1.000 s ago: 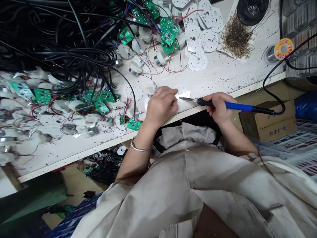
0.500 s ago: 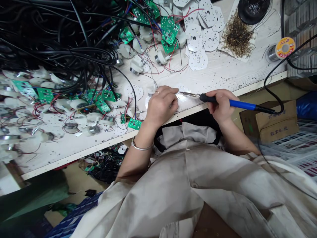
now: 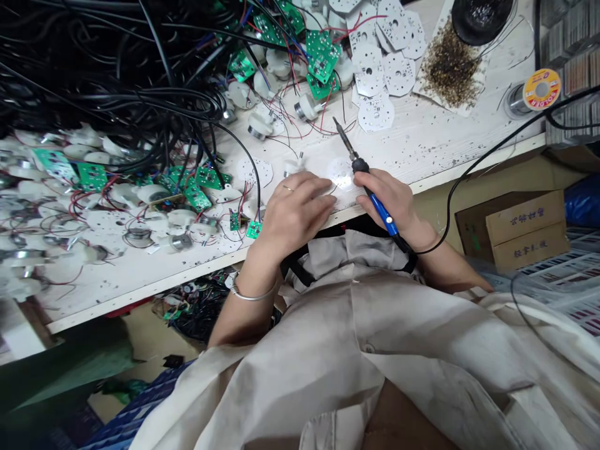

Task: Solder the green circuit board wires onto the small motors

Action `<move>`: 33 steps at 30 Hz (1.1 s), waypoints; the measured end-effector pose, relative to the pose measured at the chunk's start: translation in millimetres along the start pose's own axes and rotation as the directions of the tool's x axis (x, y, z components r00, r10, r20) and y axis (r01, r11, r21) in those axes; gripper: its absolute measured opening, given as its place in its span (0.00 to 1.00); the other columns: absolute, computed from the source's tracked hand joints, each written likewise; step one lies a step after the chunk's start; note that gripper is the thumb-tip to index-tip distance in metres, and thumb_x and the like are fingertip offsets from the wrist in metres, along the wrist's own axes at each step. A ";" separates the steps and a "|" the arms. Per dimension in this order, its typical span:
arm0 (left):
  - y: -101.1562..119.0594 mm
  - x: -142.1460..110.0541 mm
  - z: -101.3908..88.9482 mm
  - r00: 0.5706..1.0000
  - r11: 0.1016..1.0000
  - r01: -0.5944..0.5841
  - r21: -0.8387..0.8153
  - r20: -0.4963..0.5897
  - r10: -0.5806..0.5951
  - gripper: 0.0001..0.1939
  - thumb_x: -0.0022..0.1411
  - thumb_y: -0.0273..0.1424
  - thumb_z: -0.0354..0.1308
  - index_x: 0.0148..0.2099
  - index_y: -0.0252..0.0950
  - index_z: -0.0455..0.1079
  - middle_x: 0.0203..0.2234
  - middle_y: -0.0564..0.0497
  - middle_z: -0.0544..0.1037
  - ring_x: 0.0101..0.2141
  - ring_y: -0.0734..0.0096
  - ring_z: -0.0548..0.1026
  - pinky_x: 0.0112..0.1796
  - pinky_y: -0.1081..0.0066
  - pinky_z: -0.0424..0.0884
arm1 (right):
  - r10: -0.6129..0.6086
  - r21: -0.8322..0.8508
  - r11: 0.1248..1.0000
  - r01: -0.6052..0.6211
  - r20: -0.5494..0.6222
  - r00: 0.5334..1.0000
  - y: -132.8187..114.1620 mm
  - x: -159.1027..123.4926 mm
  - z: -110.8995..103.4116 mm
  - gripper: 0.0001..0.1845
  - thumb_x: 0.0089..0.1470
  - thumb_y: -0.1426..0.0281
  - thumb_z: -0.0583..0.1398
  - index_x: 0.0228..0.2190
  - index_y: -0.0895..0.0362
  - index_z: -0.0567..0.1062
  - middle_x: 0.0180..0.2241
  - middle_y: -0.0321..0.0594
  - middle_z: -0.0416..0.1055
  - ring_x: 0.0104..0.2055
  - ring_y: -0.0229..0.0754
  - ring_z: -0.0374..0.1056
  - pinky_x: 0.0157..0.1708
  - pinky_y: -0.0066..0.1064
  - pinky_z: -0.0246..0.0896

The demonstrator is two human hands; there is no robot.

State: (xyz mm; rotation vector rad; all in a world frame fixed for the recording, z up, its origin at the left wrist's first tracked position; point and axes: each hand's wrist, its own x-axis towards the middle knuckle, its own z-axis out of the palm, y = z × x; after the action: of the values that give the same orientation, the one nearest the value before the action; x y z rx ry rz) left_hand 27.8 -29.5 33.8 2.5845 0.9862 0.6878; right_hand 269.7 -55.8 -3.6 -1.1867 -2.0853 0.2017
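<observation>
In my right hand (image 3: 394, 203), closed around its blue and black handle, is a soldering iron (image 3: 385, 214). Its metal tip points up and away from me, clear of the table. My left hand (image 3: 297, 209) is closed over the table edge with fingertips drawn together. What they hold is mostly hidden; a thin dark wire end seems to show beside them. Between the hands a white round circuit board (image 3: 341, 170) lies flat and shiny on the table. Just beyond my left knuckles is a small white part with a metal piece (image 3: 294, 165).
Black cables (image 3: 107, 69) heap at the far left, with green circuit boards (image 3: 323, 55) and white motor-like parts around them. White boards (image 3: 376, 112) are stacked ahead. A solder spool (image 3: 541, 90) and a dark bowl (image 3: 480, 19) stand right. The iron's cord (image 3: 492, 147) crosses the table edge.
The soldering iron has lifted off the white board and swung from pointing left to pointing up and away. My right hand has moved left, and my left hand has shifted slightly left and nearer me.
</observation>
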 end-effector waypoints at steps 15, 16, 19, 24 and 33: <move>-0.5 7.8 2.3 0.976 0.999 -0.006 0.051 0.217 -0.005 0.10 0.72 0.29 0.48 0.38 0.37 0.68 0.46 0.44 0.77 0.48 0.59 0.73 0.50 0.57 0.71 | -0.029 -0.032 0.999 0.028 -0.031 0.999 -1.5 -1.6 -0.3 0.19 0.68 0.64 0.54 0.58 0.54 0.67 0.46 0.43 0.78 0.46 0.42 0.76 0.45 0.32 0.74; -0.4 8.8 1.6 0.981 1.000 0.007 0.018 0.194 -0.010 0.08 0.72 0.29 0.49 0.39 0.37 0.67 0.46 0.44 0.76 0.47 0.59 0.73 0.50 0.58 0.72 | -0.031 -0.036 0.999 0.030 -0.040 0.999 -1.8 -1.5 -0.4 0.19 0.67 0.64 0.55 0.57 0.54 0.68 0.45 0.44 0.78 0.46 0.42 0.76 0.44 0.31 0.74; 2.2 11.2 3.1 0.994 0.990 0.100 -0.099 0.054 -0.095 0.04 0.71 0.29 0.49 0.42 0.39 0.64 0.44 0.44 0.76 0.45 0.64 0.74 0.46 0.62 0.73 | -0.033 -0.050 0.998 0.031 -0.042 0.999 -3.1 -0.6 -1.2 0.19 0.67 0.64 0.55 0.57 0.55 0.69 0.45 0.44 0.78 0.45 0.41 0.76 0.43 0.30 0.74; 7.8 11.6 27.4 0.969 0.969 0.240 0.059 -0.076 -0.236 0.03 0.68 0.28 0.51 0.39 0.39 0.64 0.30 0.51 0.74 0.31 0.67 0.73 0.31 0.68 0.66 | -0.026 -0.052 0.998 0.026 -0.009 1.000 -3.7 -0.1 -1.9 0.18 0.68 0.64 0.54 0.56 0.54 0.70 0.43 0.42 0.79 0.43 0.41 0.76 0.42 0.30 0.74; 15.5 0.8 -10.3 0.981 0.996 0.091 -0.016 -0.170 -0.093 0.05 0.72 0.29 0.56 0.47 0.41 0.71 0.40 0.51 0.81 0.42 0.68 0.77 0.45 0.62 0.74 | -0.062 -0.066 0.996 0.060 -0.025 0.998 -3.6 -0.4 -3.5 0.18 0.67 0.66 0.55 0.55 0.55 0.71 0.44 0.42 0.79 0.44 0.39 0.76 0.43 0.28 0.72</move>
State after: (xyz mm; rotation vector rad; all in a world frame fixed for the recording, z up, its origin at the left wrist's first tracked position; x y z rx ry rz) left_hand 31.3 -39.1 49.4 2.4878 1.1441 0.8984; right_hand 269.6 -58.9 0.4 -1.1560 -2.1153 0.0887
